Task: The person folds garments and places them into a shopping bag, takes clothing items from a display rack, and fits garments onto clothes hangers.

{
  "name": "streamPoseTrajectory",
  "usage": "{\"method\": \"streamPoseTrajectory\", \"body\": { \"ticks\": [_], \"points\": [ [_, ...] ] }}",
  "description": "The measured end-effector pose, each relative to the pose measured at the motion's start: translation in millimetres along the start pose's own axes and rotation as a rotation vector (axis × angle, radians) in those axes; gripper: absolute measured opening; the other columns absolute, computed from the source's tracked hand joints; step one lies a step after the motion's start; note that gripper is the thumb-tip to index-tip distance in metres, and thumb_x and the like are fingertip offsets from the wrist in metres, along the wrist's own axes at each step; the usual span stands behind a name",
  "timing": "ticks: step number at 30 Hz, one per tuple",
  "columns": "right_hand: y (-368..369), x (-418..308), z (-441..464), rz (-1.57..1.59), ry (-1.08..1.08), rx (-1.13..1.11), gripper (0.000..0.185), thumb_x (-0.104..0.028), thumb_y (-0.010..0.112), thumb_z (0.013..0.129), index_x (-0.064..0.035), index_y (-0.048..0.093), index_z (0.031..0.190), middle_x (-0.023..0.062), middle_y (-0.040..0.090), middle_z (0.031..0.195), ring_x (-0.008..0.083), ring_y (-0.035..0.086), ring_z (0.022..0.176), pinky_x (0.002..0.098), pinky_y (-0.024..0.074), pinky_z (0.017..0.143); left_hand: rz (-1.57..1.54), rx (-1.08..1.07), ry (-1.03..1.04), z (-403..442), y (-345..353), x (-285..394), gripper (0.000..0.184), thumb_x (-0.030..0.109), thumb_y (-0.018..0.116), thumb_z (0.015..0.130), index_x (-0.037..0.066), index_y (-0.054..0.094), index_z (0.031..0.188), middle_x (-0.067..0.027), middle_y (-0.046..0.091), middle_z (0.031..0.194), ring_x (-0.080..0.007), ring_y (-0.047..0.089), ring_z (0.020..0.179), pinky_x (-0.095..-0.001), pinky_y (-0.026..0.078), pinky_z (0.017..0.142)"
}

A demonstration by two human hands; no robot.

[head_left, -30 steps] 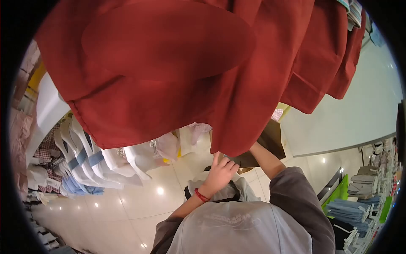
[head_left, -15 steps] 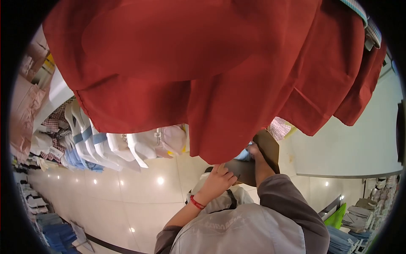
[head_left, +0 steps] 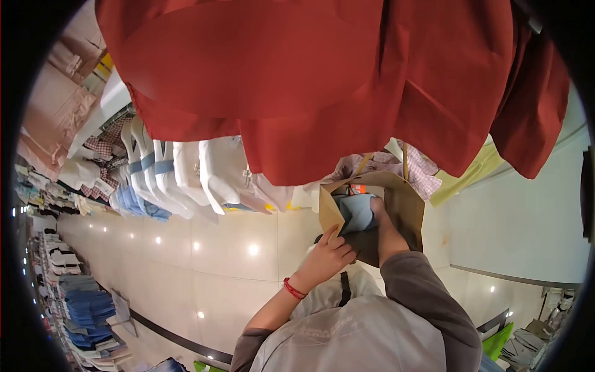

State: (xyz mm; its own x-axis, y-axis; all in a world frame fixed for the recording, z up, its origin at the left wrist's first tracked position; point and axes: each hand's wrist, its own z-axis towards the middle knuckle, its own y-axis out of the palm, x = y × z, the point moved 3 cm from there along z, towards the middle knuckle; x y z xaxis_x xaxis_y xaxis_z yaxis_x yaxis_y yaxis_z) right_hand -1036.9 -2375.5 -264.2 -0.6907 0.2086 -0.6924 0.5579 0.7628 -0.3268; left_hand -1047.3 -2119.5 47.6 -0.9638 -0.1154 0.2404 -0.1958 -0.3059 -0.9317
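Left hand [head_left: 326,256] pinches the gaping bag's edge [head_left: 333,214]; right hand [head_left: 379,209] touches cloth [head_left: 358,211], grip unclear.

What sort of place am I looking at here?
Most likely a clothing shop: white garments hang in a row at left, blue clothes line a display at lower left, and large red garments hang close to the camera.

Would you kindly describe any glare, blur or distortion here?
In the head view, lights glare on the floor; a blurred oval covers part of the red cloth, while the paper bag looks clearer; dark curved borders suggest wide-lens distortion.
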Motion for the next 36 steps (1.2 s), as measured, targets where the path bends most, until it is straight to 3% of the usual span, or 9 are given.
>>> {"method": "streamPoseTrajectory", "body": {
  "ticks": [1,8,11,18,24,27,28,33,36],
  "points": [
    [-7.0,-18.5,-19.8,-0.267,-0.064,0.175,0.036,-0.014,0.046,0.080,0.0035,0.057,0.109,0.0244,0.058,0.111,0.0343,0.054,0.109,0.0412,0.0412,0.094,0.010,0.002,-0.003,-2.2,-1.1,2.0,0.011,0.014,0.056,0.071,0.014,0.060,0.081,0.0042,0.053,0.073,-0.0122,0.051,0.081,-0.0428,0.033,0.103],
    [-17.4,-12.0,-17.6,-0.217,0.144,0.351,0.049,-0.013,0.051,0.077,-0.0104,0.038,0.124,0.0233,0.044,0.127,0.0437,0.042,0.117,0.0450,0.0365,0.098,-0.019,-0.027,-0.051,-7.5,1.9,6.7,0.015,0.013,0.056,0.071,0.014,0.063,0.084,0.0048,0.056,0.077,-0.0122,0.052,0.082,-0.0431,0.033,0.103],
    [-12.8,-38.4,-47.5,-0.623,-0.113,0.265,0.070,-0.015,0.054,0.076,-0.0114,0.018,0.135,0.0238,0.033,0.134,0.0444,0.038,0.120,0.0471,0.0351,0.099,-0.023,-0.035,-0.036,-4.2,3.6,12.8,0.015,0.013,0.056,0.071,0.014,0.063,0.084,0.0048,0.056,0.076,-0.0118,0.052,0.081,-0.0432,0.033,0.104],
    [29.0,-71.2,-87.0,-1.516,-0.585,-0.053,0.077,-0.028,0.060,0.077,-0.0208,0.020,0.142,0.0146,0.029,0.139,0.0387,0.036,0.123,0.0612,0.0293,0.095,-0.030,-0.011,-0.050,-0.8,4.5,12.0,0.015,0.011,0.056,0.072,0.014,0.062,0.085,0.0044,0.054,0.074,-0.0117,0.051,0.081,-0.0437,0.033,0.104],
    [30.7,-86.6,-90.7,-1.419,-0.311,-0.098,0.057,-0.033,0.044,0.087,-0.0234,0.026,0.140,0.0128,0.033,0.139,0.0404,0.034,0.124,0.0619,0.0261,0.096,0.022,-0.014,-0.086,-3.3,3.2,11.1,0.016,0.010,0.057,0.071,0.014,0.061,0.086,0.0041,0.053,0.074,-0.0123,0.051,0.082,-0.0438,0.032,0.104],
    [22.2,-119.8,-108.6,-1.403,-0.293,-0.261,0.050,-0.033,0.044,0.087,-0.0199,0.037,0.135,0.0120,0.041,0.135,0.0359,0.041,0.122,0.0541,0.0338,0.096,0.027,0.016,-0.133,-12.0,5.4,8.2,0.017,0.010,0.057,0.071,0.014,0.061,0.087,0.0038,0.055,0.077,-0.0133,0.052,0.084,-0.0443,0.033,0.103],
    [22.6,-128.8,-110.3,-1.405,-0.349,-0.372,0.044,-0.035,0.046,0.087,-0.0153,0.048,0.126,0.0146,0.052,0.125,0.0303,0.050,0.116,0.0445,0.0411,0.092,0.023,0.038,-0.143,-14.9,5.4,7.3,0.017,0.010,0.057,0.071,0.014,0.061,0.087,0.0038,0.056,0.079,-0.0137,0.053,0.085,-0.0446,0.033,0.103],
    [-26.5,-187.7,-223.7,-0.756,-0.755,-0.371,0.040,-0.035,0.055,0.085,-0.0072,0.054,0.114,0.0191,0.061,0.104,0.0301,0.060,0.099,0.0383,0.0460,0.084,-0.303,0.286,-0.250,-42.3,-7.1,-5.7,0.015,0.006,0.060,0.075,0.010,0.060,0.090,-0.0001,0.060,0.095,-0.0197,0.055,0.094,-0.0432,0.037,0.099],
    [-37.5,-203.6,-289.5,-0.410,-0.828,-0.292,0.027,-0.017,0.059,0.084,-0.0038,0.056,0.107,0.0147,0.064,0.096,0.0229,0.063,0.090,0.0308,0.0474,0.079,-0.426,0.394,-0.312,-75.5,-20.0,-27.8,0.013,0.004,0.060,0.078,0.007,0.059,0.091,-0.0031,0.060,0.099,-0.0231,0.055,0.097,-0.0413,0.041,0.094]
  ]
}}
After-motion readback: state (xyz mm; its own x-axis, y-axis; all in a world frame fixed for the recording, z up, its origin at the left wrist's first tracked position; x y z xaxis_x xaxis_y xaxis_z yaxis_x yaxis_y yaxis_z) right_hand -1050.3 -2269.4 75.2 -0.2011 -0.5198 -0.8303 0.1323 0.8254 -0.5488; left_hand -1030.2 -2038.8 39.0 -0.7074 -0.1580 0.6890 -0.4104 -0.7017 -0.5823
